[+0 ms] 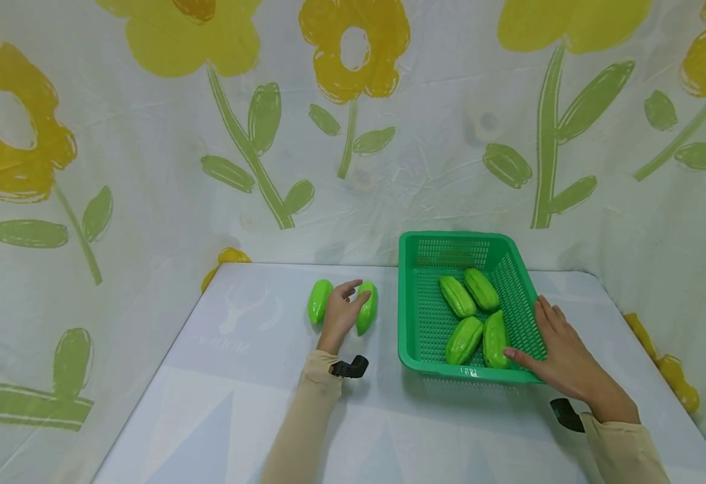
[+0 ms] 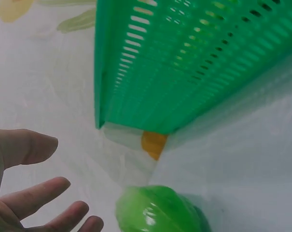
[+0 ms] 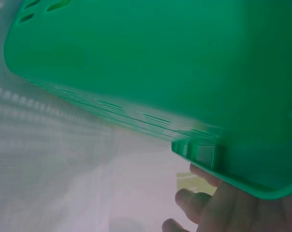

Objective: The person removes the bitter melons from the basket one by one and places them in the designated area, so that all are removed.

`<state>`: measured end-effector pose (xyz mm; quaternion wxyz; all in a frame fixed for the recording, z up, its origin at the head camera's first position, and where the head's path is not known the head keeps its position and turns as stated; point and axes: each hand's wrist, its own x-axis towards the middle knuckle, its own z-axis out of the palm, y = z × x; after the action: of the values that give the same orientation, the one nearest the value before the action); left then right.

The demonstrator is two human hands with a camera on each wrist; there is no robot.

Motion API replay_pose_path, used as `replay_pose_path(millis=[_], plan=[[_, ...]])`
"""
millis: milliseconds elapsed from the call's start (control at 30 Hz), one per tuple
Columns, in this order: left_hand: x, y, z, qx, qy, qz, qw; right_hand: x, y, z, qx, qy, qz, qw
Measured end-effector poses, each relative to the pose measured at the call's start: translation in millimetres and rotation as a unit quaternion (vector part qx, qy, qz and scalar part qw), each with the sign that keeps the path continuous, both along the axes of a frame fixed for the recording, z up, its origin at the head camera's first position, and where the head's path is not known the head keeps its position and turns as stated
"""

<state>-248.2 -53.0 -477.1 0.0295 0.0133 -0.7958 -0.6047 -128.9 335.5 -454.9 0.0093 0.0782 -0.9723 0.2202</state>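
My left hand point(image 1: 339, 314) hovers over the table between two glossy, ridged green fruits, one on its left point(image 1: 319, 300) and one on its right point(image 1: 368, 310). Its thumb and fingers are spread apart and hold nothing; in the left wrist view a fruit point(image 2: 155, 212) lies beyond the fingertips. With my right hand point(image 1: 567, 356) I hold the right rim of a green plastic basket point(image 1: 409, 309), thumb over the rim and fingers along the outside. Several similar fruits point(image 1: 463, 341) lie inside the basket. Under the rim, the right wrist view shows some fingers point(image 3: 194, 205).
The white table point(image 1: 208, 396) has a faint printed pattern. A flower-printed cloth point(image 1: 438, 154) stands behind the table and along both sides. The basket sits near the table's back edge, to the right of the two loose fruits.
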Motion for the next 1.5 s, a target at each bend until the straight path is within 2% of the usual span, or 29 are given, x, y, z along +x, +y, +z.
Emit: replay_pose_path(millis=[267, 567, 1000, 1167, 1500], plan=[[8.4, 5.8, 19.0, 0.046, 0.020, -0.030, 0.9983, 0.2, 0.0, 1.9, -0.004, 0.003, 0.001, 1.0000], [27.9, 18.7, 44.2, 0.075, 0.028, -0.070, 0.9943, 0.7, 0.8, 1.4, -0.008, 0.006, 0.003, 0.9999], [51.5, 37.9, 61.0, 0.071, 0.050, -0.132, 0.9875, 0.3, -0.7, 0.0, 0.001, 0.002, 0.001, 1.0000], [50.8, 40.8, 69.8, 0.062, 0.050, -0.141, 0.9868, 0.8, -0.8, 0.9, 0.000, 0.004, 0.003, 1.0000], [35.5, 55.8, 91.8, 0.074, 0.073, -0.157, 0.9822, 0.2, -0.3, 0.6, 0.001, 0.006, 0.003, 1.0000]])
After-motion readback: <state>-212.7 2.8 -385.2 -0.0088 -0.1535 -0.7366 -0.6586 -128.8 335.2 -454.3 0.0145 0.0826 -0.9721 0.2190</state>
